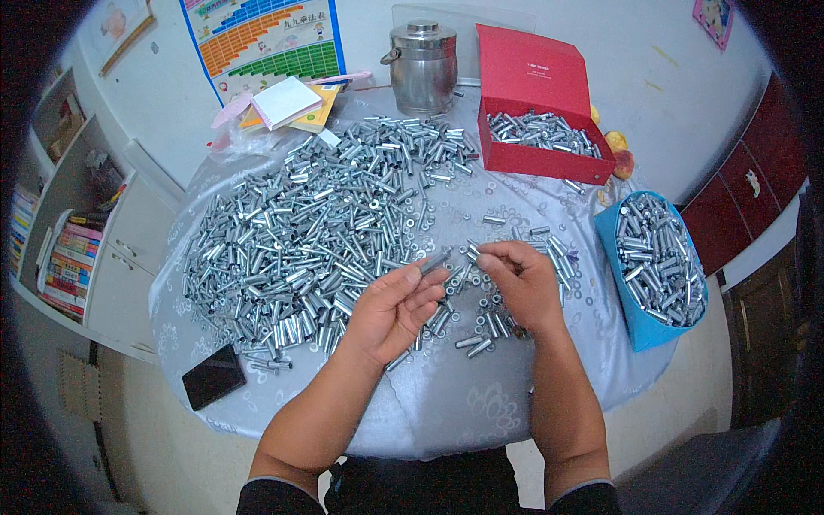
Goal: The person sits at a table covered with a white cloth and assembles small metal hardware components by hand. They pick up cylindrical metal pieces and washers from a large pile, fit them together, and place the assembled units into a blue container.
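Over the middle of the table, my left hand [393,311] pinches a metal sleeve [436,260] between thumb and fingers, its end pointing toward my right hand. Close by on the right, my right hand [524,287] has thumb and forefinger closed on a short shiny metal piece [472,251]; its exact kind is too small to tell. A small gap separates the two pieces. A wide heap of silvery metal tubes [292,232] spreads beyond and left of my hands. Several loose tubes and small rings [491,326] lie beneath and around my right hand.
A red lidded box [549,163] of metal pieces stands far right, with a blue bin [631,292] of more pieces nearer. Behind the heap are a steel canister [423,69] and papers [286,103]. A dark phone [213,378] lies at the tablecloth's [446,412] near left.
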The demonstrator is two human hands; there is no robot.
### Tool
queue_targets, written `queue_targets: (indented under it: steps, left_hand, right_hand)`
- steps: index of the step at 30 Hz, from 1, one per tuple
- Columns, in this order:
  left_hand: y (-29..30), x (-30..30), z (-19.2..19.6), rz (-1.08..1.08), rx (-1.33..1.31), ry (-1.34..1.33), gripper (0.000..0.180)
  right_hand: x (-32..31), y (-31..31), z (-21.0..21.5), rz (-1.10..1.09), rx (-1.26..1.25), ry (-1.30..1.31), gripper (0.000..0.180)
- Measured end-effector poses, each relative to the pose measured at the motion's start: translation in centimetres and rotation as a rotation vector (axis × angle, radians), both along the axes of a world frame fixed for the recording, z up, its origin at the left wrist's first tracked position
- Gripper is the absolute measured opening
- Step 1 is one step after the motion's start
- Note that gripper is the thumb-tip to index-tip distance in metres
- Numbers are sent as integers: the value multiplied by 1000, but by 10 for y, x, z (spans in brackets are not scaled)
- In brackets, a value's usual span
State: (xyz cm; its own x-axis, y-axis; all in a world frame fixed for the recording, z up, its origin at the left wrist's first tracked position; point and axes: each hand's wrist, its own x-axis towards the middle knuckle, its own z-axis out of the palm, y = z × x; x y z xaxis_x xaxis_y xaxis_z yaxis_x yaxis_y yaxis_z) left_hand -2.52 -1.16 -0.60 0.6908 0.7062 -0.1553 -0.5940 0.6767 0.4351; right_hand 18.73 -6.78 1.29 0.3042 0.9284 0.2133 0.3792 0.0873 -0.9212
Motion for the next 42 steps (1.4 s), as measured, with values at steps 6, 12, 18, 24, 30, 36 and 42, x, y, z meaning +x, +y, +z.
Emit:
queue_targets:
  steps: [6, 12, 18, 24, 30, 36, 42]
  left_hand:
    - [0, 0, 4, 15, -16, -12, 34]
    - [1, -2, -1, 11, 95, 61, 34]
    - [-1, 0, 4, 25, 170, 220, 36]
    - [-4, 2, 6, 24, 213, 280, 33]
    - [-5, 3, 6, 25, 236, 308, 32]
    - [-5, 3, 5, 23, 266, 314, 31]
    - [-6, 3, 9, 30, 300, 370, 29]
  right_hand:
    - [6, -1, -3, 96, -160, -755, 18]
    - [0, 2, -3, 90, -199, -833, 15]
    - [-2, 2, 2, 67, -10, -123, 17]
    - [-8, 1, 2, 146, 40, 245, 18]
    - [-8, 2, -2, 163, 42, 243, 19]
    - [-6, 0, -1, 198, 4, 230, 19]
    - [-11, -1, 6, 172, -26, 194, 11]
